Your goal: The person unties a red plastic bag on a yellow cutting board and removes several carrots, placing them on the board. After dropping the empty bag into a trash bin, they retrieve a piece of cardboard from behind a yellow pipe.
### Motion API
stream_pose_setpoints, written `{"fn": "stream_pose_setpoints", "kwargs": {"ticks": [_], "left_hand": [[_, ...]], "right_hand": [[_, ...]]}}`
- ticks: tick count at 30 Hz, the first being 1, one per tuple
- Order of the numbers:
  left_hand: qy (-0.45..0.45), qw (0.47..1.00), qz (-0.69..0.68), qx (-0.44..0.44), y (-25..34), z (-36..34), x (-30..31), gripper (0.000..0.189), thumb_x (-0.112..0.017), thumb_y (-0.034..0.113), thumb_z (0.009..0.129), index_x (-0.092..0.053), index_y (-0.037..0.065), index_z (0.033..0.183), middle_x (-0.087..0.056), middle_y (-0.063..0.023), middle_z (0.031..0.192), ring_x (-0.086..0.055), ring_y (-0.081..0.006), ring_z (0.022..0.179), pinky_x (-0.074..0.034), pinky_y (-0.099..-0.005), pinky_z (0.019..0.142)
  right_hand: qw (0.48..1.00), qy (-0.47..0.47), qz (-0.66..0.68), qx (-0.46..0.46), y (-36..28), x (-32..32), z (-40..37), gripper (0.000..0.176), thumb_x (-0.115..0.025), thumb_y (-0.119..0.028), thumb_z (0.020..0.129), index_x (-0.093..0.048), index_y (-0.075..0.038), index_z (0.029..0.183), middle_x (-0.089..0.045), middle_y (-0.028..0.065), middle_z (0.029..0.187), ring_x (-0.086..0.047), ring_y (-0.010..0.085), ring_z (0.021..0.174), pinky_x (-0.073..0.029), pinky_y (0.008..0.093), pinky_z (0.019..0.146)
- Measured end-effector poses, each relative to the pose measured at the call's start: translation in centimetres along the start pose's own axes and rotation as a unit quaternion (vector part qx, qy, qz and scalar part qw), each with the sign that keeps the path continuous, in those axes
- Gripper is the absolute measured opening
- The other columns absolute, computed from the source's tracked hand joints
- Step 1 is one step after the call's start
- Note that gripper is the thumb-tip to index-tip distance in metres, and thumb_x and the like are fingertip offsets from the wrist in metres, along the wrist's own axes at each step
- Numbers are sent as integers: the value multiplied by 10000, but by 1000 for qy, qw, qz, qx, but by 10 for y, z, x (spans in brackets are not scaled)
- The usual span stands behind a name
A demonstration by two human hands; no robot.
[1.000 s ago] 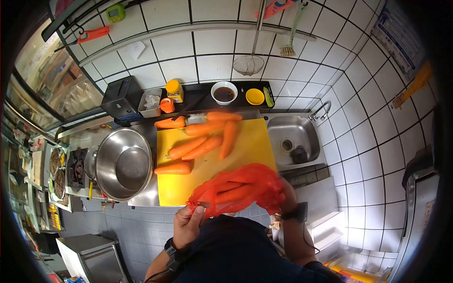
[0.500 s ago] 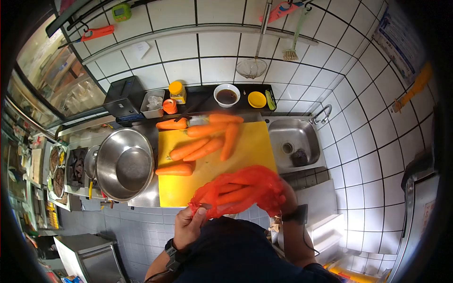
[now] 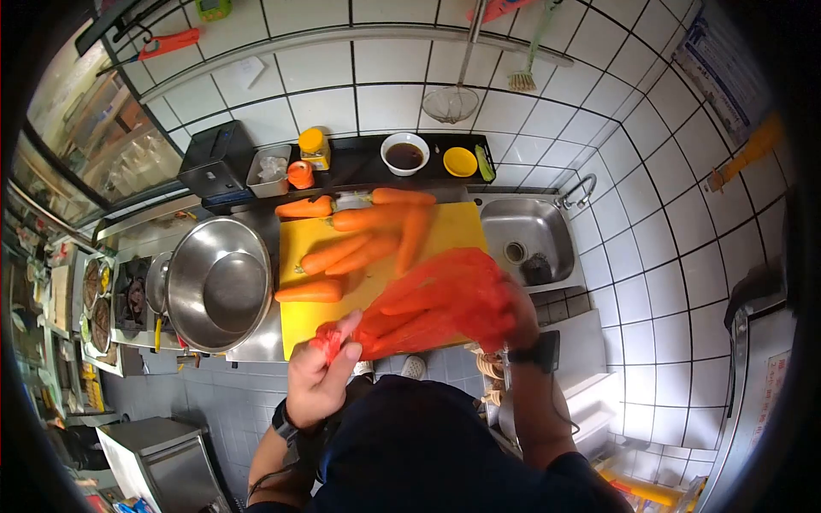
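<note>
In the head view, the red net bag is changing shape. Just now it is being pulled up and stretched out, and it is looking blurry, so I think it is moving fast. The left hand is squeezing a bunched-up end of it, with a bit of net poking out past the thumb. That end is being held tight, so to me the carrots in the bag are being kept from slipping out on that side. The right hand is sitting at the other end, with red net in front of it. I can't tell how its fingers are holding.

Half a second ago, the left hand was only pinching the edge, and the bag was looking lower and rounder. Now the bag is covering more of the yellow board, and it is stretching between both hands over the near side. The loose carrots are staying put, lying on the board and along its back edge. A shoe is showing more clearly below.
</note>
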State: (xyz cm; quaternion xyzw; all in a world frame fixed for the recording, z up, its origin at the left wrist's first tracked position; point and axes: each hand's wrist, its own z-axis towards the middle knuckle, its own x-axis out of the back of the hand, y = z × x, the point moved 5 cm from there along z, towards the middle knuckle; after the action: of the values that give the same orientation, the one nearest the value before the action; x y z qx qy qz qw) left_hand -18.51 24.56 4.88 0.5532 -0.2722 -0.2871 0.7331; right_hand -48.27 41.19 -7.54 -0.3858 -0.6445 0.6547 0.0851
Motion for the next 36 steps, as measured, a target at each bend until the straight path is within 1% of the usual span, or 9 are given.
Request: {"fn": "stream_pose_setpoints", "kwargs": {"ticks": [3, 6, 12, 23, 25, 29, 32, 34, 36], "left_hand": [[30, 999, -5, 40, -10, -20, -3, 292, -650, 11, 936, -658, -25, 1226, -710, -98, 1001, -563, -110, 765, -468, -259, 768], [40, 982, -75, 168, -46, -35, -6, 318, -643, -15, 935, -646, -15, 1253, -599, -4, 810, -499, -81, 704, -438, -232, 697], [57, 967, -80, 235, -70, -51, 8, 553, -614, -26, 948, -433, 7, 1470, -486, 70, 763, -446, -33, 691, -389, -191, 661], [-107, 970, 34, 214, -70, -25, -20, 348, -598, -7, 939, -606, -15, 1287, -551, 44, 732, -498, -89, 639, -439, -256, 615], [-50, 924, 331, 187, -88, -13, -8, 219, -673, 55, 915, -644, -40, 1110, -605, -3, 723, -568, -138, 656, -472, -300, 659], [89, 896, 319, 295, -151, -5, 28, 223, -698, 61, 878, -616, -46, 1056, -661, -97, 819, -641, -251, 741, -500, -336, 711], [284, 937, 112, 168, -165, -9, 40, 284, -699, 49, 859, -596, -46, 1106, -669, -182, 965, -662, -335, 903, -518, -356, 811], [353, 806, 471, -59, -78, 6, 21, 317, -680, 27, 860, -584, -39, 1154, -650, -201, 1058, -644, -336, 1010, -503, -376, 914], [330, 824, 452, -86, -64, 1, 10, 314, -666, -3, 851, -596, -29, 1157, -667, -170, 1030, -651, -347, 1027, -506, -405, 937]], "right_hand": [[980, 18, 169, -105, 23, 24, 0, 319, -529, -64, 948, -566, 10, 1256, -657, 127, 1184, -669, 239, 1041, -559, 348, 900], [971, 7, 167, -170, 36, 33, -6, 358, -563, -23, 920, -562, 3, 1277, -655, 126, 1189, -669, 224, 1023, -549, 330, 894], [959, 241, -144, -34, -2, 70, -27, 422, -590, 45, 879, -558, -12, 1296, -656, 111, 1164, -654, 173, 979, -527, 282, 874], [852, -210, -443, 183, 3, -97, 2, 332, -621, -50, 875, -645, -20, 1205, -667, 165, 1164, -653, 327, 1028, -517, 392, 901], [749, -230, -620, 51, 51, -89, 10, 348, -632, -138, 860, -633, -20, 1188, -656, 182, 1128, -643, 378, 1007, -527, 442, 863], [690, -206, -692, 39, 105, -63, 4, 336, -623, -204, 848, -627, -26, 1133, -637, 192, 1086, -643, 390, 967, -531, 479, 802], [653, -197, -731, 11, 125, -54, -4, 296, -619, -219, 847, -622, -31, 1075, -617, 199, 1066, -647, 383, 922, -531, 491, 753], [689, -194, -698, 29, 116, -64, -11, 247, -623, -201, 840, -625, -35, 1023, -613, 191, 1060, -650, 371, 914, -537, 474, 743], [698, -191, -687, 71, 115, -71, -13, 242, -631, -198, 834, -629, -34, 1012, -615, 182, 1062, -650, 368, 906, -539, 464, 742]]}}
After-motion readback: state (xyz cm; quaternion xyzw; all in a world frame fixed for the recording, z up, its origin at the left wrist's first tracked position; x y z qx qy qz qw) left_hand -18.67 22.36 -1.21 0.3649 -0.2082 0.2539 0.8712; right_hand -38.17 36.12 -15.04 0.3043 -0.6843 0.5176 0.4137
